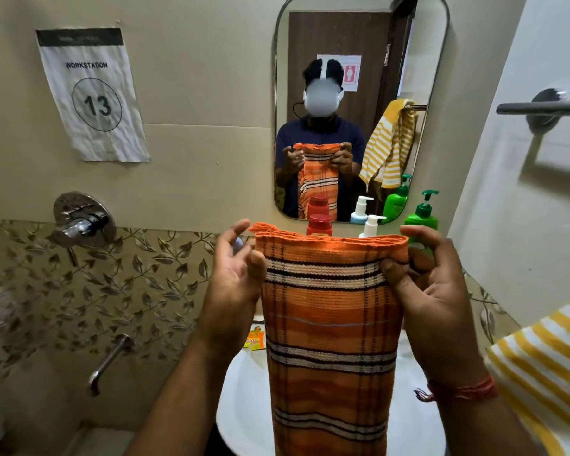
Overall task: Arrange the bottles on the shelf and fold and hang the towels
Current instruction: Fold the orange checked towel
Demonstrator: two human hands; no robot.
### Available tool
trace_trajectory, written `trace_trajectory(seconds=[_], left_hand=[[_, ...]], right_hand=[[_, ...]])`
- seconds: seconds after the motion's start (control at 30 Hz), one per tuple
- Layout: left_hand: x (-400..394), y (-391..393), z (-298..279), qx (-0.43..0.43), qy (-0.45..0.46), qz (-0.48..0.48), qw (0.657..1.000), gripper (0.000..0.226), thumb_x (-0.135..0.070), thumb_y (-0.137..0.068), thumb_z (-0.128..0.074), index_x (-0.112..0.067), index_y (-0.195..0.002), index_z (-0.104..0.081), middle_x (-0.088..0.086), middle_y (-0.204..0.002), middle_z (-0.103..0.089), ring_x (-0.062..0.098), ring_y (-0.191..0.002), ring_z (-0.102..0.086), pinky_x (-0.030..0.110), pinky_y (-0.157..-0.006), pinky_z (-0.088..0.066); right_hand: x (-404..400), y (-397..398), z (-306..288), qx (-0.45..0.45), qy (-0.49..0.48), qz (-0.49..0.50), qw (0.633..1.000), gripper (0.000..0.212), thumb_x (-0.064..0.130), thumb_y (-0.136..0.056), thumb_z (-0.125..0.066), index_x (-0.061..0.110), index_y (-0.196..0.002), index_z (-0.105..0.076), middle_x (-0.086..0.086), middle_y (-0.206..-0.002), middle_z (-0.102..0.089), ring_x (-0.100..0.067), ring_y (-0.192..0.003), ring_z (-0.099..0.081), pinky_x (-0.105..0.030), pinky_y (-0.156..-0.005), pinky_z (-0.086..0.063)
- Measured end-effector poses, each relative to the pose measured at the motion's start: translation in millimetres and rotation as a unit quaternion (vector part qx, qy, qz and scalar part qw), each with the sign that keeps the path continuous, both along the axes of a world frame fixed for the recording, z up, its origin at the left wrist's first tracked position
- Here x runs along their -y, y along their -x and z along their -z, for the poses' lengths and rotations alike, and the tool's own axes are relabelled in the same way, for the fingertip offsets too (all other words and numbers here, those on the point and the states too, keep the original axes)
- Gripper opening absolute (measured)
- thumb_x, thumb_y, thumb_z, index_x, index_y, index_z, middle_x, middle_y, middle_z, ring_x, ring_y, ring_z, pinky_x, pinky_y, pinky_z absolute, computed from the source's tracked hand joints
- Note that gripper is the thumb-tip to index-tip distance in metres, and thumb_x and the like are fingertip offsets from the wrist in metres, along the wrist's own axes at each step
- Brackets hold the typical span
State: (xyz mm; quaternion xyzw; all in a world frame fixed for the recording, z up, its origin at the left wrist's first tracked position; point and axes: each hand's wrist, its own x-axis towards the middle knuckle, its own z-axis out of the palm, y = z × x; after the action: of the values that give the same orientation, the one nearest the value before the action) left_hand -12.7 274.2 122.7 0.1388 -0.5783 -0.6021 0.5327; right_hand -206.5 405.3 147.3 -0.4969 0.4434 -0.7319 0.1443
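An orange striped towel (329, 324), folded lengthwise, hangs in front of me over the white sink (241, 396). My left hand (234, 281) pinches its top left corner with thumb and fingers. My right hand (431, 284) grips the top right corner. Behind the towel's upper edge, below the mirror, stand a red-capped bottle (320, 223), a white pump bottle (372, 223) and a green pump bottle (422, 213). A yellow-and-white striped towel (547, 360) hangs at the right edge.
A metal towel bar (543, 108) is fixed to the right wall. A mixer valve (83, 222) and spout (107, 363) stick out of the left wall. An orange sachet (254, 339) lies behind the sink. The mirror (359, 103) reflects me holding the towel.
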Motion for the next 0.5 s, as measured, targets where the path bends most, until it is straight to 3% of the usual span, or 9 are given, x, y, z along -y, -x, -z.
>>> trace_trajectory(seconds=[0.03, 0.1, 0.17, 0.23, 0.3, 0.37, 0.43, 0.5], left_hand=[[0.4, -2.3, 0.9, 0.055, 0.003, 0.046, 0.997, 0.082, -0.067, -0.061, -0.079, -0.041, -0.132, -0.046, 0.004, -0.134, -0.065, 0.024, -0.119, -0.065, 0.039, -0.09, -0.058], [-3.2, -1.0, 5.0, 0.149, 0.003, 0.09, 0.985, 0.09, -0.065, -0.054, -0.086, -0.025, -0.129, -0.056, 0.006, -0.124, -0.072, 0.027, -0.116, -0.068, 0.037, -0.089, -0.059], [-7.2, 5.6, 5.2, 0.131, -0.015, 0.087, 0.987, 0.061, -0.042, -0.069, -0.088, -0.012, -0.116, -0.065, 0.009, -0.112, -0.076, 0.029, -0.108, -0.072, 0.033, -0.085, -0.059], [-12.2, 12.0, -0.9, 0.085, -0.025, 0.054, 0.995, 0.034, -0.018, -0.082, -0.076, -0.01, -0.113, -0.066, 0.009, -0.108, -0.077, 0.029, -0.104, -0.073, 0.035, -0.084, -0.061], [-16.7, 18.7, -11.0, 0.055, -0.025, 0.028, 0.998, 0.03, -0.013, -0.082, -0.069, -0.012, -0.112, -0.067, 0.007, -0.106, -0.078, 0.026, -0.101, -0.074, 0.037, -0.083, -0.062], [-17.5, 23.9, -18.9, 0.038, -0.023, 0.022, 0.999, 0.028, -0.013, -0.082, -0.069, -0.015, -0.11, -0.068, 0.005, -0.105, -0.078, 0.024, -0.1, -0.075, 0.034, -0.079, -0.062], [-13.8, 23.8, -19.5, 0.037, -0.005, 0.031, 0.999, 0.03, -0.016, -0.083, -0.073, -0.016, -0.113, -0.066, 0.005, -0.108, -0.078, 0.026, -0.104, -0.074, 0.034, -0.08, -0.06], [-4.5, 13.7, -11.7, 0.058, -0.012, 0.084, 0.995, 0.052, -0.033, -0.077, -0.084, -0.016, -0.12, -0.061, 0.007, -0.113, -0.076, 0.028, -0.108, -0.072, 0.035, -0.083, -0.059]], right_hand=[[1.2, -0.3, -2.7, 0.012, 0.004, -0.001, 1.0, 0.041, 0.013, -0.087, -0.061, 0.02, -0.126, -0.051, 0.005, -0.1, -0.073, -0.016, -0.089, -0.073, -0.027, -0.065, -0.06], [5.0, -0.5, -7.4, 0.023, 0.004, -0.006, 1.0, 0.041, 0.012, -0.089, -0.061, 0.016, -0.128, -0.05, 0.002, -0.102, -0.073, -0.018, -0.09, -0.073, -0.031, -0.067, -0.061], [9.4, 0.9, -10.3, 0.041, 0.006, -0.029, 0.999, 0.042, 0.014, -0.088, -0.062, 0.018, -0.127, -0.05, 0.0, -0.104, -0.073, -0.022, -0.093, -0.073, -0.035, -0.07, -0.062], [11.8, 9.6, -6.5, 0.062, -0.007, -0.078, 0.995, 0.046, 0.016, -0.085, -0.068, 0.024, -0.127, -0.05, -0.003, -0.11, -0.072, -0.025, -0.1, -0.071, -0.041, -0.076, -0.062], [11.9, 19.4, 4.4, 0.032, -0.085, -0.137, 0.986, 0.058, 0.018, -0.08, -0.078, 0.027, -0.13, -0.049, -0.006, -0.118, -0.07, -0.026, -0.107, -0.07, -0.043, -0.082, -0.06], [12.9, 19.8, 19.9, 0.006, -0.155, -0.175, 0.972, 0.062, 0.016, -0.074, -0.081, 0.019, -0.13, -0.052, -0.009, -0.119, -0.07, -0.029, -0.111, -0.068, -0.046, -0.089, -0.058], [16.8, 14.1, 28.1, 0.046, -0.135, -0.154, 0.978, 0.049, 0.005, -0.077, -0.078, 0.011, -0.122, -0.06, -0.011, -0.114, -0.073, -0.033, -0.109, -0.068, -0.041, -0.087, -0.059], [22.5, 7.7, 24.3, 0.067, -0.096, -0.13, 0.985, 0.04, 0.003, -0.078, -0.07, 0.009, -0.117, -0.063, -0.012, -0.11, -0.074, -0.032, -0.104, -0.07, -0.036, -0.082, -0.059]])
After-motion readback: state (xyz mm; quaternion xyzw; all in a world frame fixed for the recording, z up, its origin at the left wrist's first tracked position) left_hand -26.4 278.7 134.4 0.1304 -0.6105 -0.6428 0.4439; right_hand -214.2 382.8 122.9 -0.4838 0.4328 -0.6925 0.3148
